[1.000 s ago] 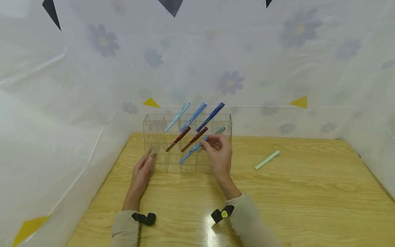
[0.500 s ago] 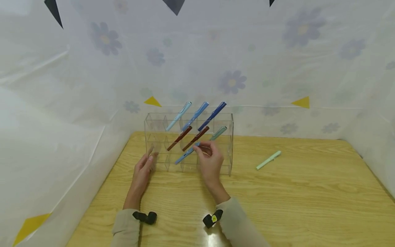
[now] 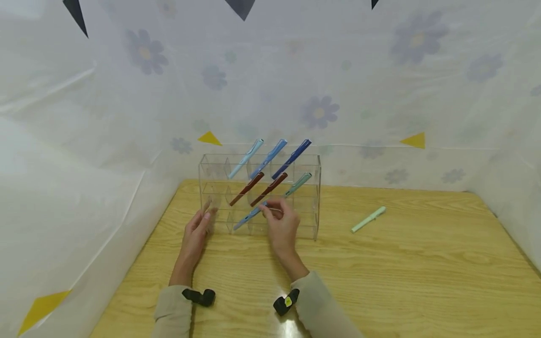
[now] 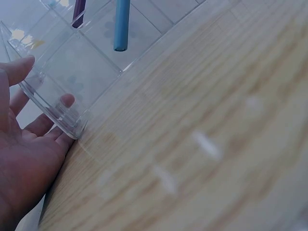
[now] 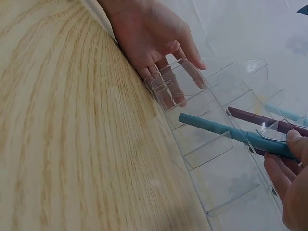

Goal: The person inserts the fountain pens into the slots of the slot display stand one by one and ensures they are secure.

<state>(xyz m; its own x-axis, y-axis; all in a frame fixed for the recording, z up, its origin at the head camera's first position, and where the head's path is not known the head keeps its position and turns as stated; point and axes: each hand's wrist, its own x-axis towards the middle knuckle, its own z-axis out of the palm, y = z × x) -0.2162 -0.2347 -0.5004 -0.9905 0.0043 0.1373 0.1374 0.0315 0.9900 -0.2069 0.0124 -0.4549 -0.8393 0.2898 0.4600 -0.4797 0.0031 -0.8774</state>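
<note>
My right hand (image 3: pixel 284 225) pinches a blue pen (image 3: pixel 249 217) between thumb and fingers near its clip end. That pen slants down to the left, in front of the lowest row of a clear pen rack (image 3: pixel 317 206); in the right wrist view the pen (image 5: pixel 207 125) crosses the compartments. My left hand (image 3: pixel 195 234) grips the rack's left side, thumb in front and fingers behind the clear wall. Higher up in the rack lean a light blue pen (image 3: pixel 246 158), a blue pen (image 3: pixel 268 158), a dark blue pen (image 3: pixel 291 158), two dark red pens (image 3: pixel 246 188) and a grey-green pen (image 3: pixel 298 184).
A pale green pen (image 3: pixel 368 219) lies on the wooden table (image 3: pixel 405 263), right of the rack. White flowered sheeting (image 3: pixel 262 84) stands behind and at both sides.
My right hand has moved left and slightly down with the blue pen, from in front of the grey-green pen to the lowest row's left part. The left hand stays on the rack.
</note>
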